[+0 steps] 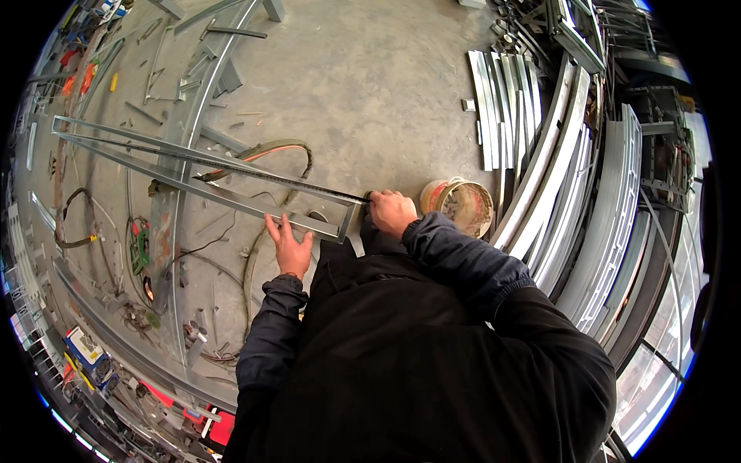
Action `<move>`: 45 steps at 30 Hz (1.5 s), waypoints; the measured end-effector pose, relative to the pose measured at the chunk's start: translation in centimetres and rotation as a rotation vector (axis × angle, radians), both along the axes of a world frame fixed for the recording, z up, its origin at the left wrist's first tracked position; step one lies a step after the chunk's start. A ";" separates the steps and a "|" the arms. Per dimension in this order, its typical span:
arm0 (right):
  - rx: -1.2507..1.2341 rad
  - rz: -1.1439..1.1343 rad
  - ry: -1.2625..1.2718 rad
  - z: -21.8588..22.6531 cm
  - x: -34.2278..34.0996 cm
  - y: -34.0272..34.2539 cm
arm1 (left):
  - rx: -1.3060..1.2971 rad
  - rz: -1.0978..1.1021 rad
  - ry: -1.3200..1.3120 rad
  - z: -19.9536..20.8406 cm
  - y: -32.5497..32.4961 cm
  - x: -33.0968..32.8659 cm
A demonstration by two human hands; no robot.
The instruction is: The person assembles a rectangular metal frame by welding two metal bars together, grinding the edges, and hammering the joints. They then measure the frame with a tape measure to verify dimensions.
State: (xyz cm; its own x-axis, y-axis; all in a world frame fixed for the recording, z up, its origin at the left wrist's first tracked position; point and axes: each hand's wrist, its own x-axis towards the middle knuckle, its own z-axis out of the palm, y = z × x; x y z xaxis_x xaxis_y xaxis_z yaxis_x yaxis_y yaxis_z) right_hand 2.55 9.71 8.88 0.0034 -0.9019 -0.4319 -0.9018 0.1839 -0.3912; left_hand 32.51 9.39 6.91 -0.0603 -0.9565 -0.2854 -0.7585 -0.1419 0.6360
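A long, narrow rectangular metal frame (243, 203) stretches from in front of my body to the far left. A tape measure's dark blade (309, 185) runs lengthwise over it, from the left end to the near right corner. At that corner my right hand (392, 212) is closed round the blade's end; the tape's case is mostly hidden in the fingers. My left hand (292, 248) has its fingers spread, the tips touching the frame's near bar close to its right end. The frame's left part passes over a steel beam (174, 185).
A dirty bucket (467, 207) stands right of my right hand. Long metal profiles (532, 177) are stacked along the right. Hoses and cables (255, 262) trail over the floor beneath the frame. Offcuts (224, 77) lie farther off, and a green tool (140, 248) rests at left.
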 end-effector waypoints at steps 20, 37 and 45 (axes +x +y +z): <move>0.020 0.028 -0.009 -0.2 -0.4 -0.6 | -0.064 -0.007 -0.069 0.4 0.0 -0.1; 0.046 0.029 -0.013 0.4 -0.5 -0.9 | -0.037 0.006 -0.086 0.9 0.0 -0.4; 0.048 0.025 -0.023 0.6 -0.4 -0.9 | -0.039 0.018 -0.077 0.5 0.1 -0.3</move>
